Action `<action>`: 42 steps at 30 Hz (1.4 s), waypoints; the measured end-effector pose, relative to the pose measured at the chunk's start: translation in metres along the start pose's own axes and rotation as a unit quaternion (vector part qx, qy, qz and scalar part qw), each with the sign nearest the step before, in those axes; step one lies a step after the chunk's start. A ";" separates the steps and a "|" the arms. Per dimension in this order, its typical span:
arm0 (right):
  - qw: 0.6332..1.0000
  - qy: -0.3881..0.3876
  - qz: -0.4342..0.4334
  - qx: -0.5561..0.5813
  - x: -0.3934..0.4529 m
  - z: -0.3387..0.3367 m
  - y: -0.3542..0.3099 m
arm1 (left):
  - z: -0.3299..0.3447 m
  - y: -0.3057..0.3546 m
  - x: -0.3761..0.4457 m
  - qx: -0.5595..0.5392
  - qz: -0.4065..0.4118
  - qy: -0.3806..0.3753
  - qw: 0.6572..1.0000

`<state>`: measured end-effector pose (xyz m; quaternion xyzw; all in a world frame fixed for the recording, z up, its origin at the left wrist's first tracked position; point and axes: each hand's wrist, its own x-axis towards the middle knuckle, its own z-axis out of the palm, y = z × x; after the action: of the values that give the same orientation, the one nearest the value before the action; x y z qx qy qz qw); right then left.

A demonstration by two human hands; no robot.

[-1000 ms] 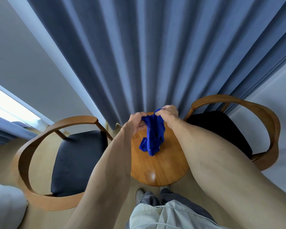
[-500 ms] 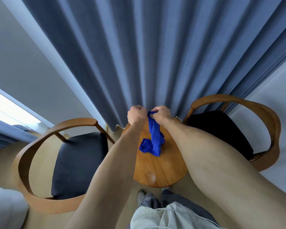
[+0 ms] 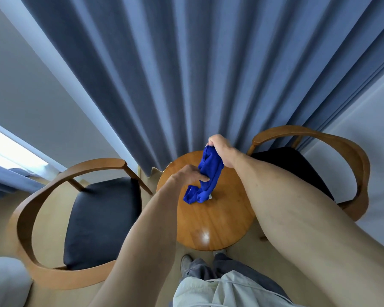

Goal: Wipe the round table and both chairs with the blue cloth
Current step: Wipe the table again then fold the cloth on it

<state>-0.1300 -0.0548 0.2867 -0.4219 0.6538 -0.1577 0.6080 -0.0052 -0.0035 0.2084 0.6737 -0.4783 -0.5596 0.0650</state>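
Observation:
A bright blue cloth (image 3: pixel 205 177) hangs bunched above the round wooden table (image 3: pixel 211 227). My right hand (image 3: pixel 222 149) grips its upper end over the table's far edge. My left hand (image 3: pixel 187 177) sits lower and pinches the cloth's middle from the left. The cloth's lower end, with a small white tag, reaches down to the tabletop. The left chair (image 3: pixel 102 218) has a curved wooden arm rail and a dark seat. The right chair (image 3: pixel 297 160) looks the same, and my right forearm hides part of its seat.
Blue curtains (image 3: pixel 186 74) hang close behind the table and chairs. A white cushion (image 3: pixel 2 282) lies at the lower left corner. My legs and shoes (image 3: pixel 186 263) stand at the table's near edge. A pale wall (image 3: pixel 375 129) runs on the right.
My hands have moved apart: the right hand rose with the cloth's top, while the left slid down to the cloth's middle. The cloth now hangs stretched between them.

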 end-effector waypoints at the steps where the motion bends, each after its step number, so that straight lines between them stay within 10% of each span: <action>1: 1.000 0.005 0.004 -0.014 0.002 0.000 0.001 | 0.000 -0.002 0.001 -0.034 -0.003 0.012 0.999; 15: 0.913 0.119 -0.050 -0.388 0.019 0.000 0.031 | -0.005 -0.014 0.009 -0.035 -0.035 0.124 0.991; 28: 0.854 0.396 -0.271 -0.202 0.006 -0.013 -0.081 | -0.090 0.118 -0.004 -0.153 0.151 0.409 0.887; 36: 0.820 0.435 -0.323 -0.182 -0.005 -0.014 -0.085 | -0.090 0.125 -0.020 -0.181 0.180 0.432 0.865; 42: 0.867 0.383 -0.247 -0.199 -0.004 -0.006 -0.065 | -0.079 0.093 -0.023 -0.125 0.118 0.392 0.904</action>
<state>-0.1121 -0.0919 0.3378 -0.5882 0.7270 -0.3190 0.1540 0.0076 -0.0719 0.3108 0.7636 -0.4167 -0.2940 0.3961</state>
